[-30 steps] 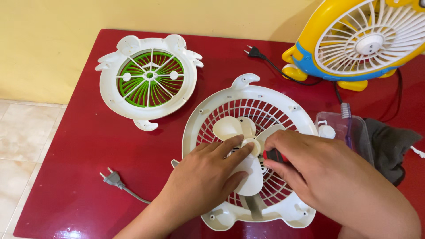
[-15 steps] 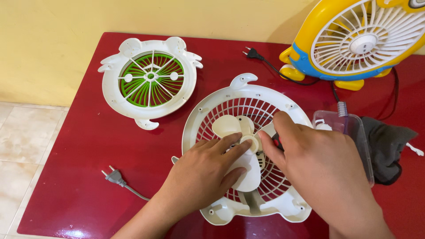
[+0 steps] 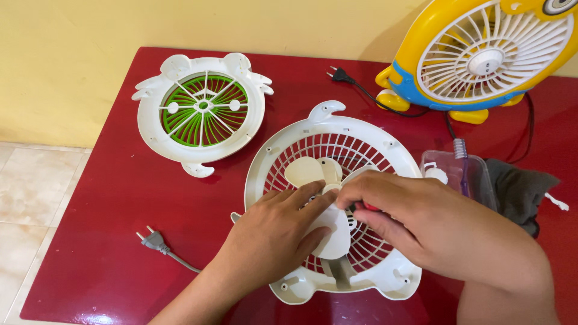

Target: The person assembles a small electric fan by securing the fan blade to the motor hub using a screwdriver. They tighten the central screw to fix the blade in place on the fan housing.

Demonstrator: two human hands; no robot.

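A: Blade [image 3: 319, 198] sits at the middle of the white grille [image 3: 283, 156], which lies flat on the red desk [image 3: 108, 229], near its front edge.

B: And the hands?

A: The left hand [image 3: 274, 235] lies flat on the blade, fingers spread and open, pressing the lower vane and gripping nothing. Its fingertips reach the hub.

B: The right one?

A: The right hand [image 3: 421, 225] comes in from the right, touching the left fingertips over the hub. Its fingers are curled tight around a small tool with a red handle [image 3: 368, 206]; only a bit of red shows, and the tip is hidden under the fingers.

B: What lies around it?

A: Left and behind, well apart, lies a second white grille with a green inner part [image 3: 201, 111]. A grey plug [image 3: 153, 241] and its cord rest on the desk left of the left wrist. Just right of the grille is a clear box [image 3: 475, 174] with a dark cloth [image 3: 521, 189] beside it. At the back right stands a yellow and blue fan [image 3: 481, 57], its black plug [image 3: 338, 74] lying behind the grille.

B: Anything blocking the view?

A: Both hands cover the hub and most of the lower vane, so the hub itself cannot be seen.
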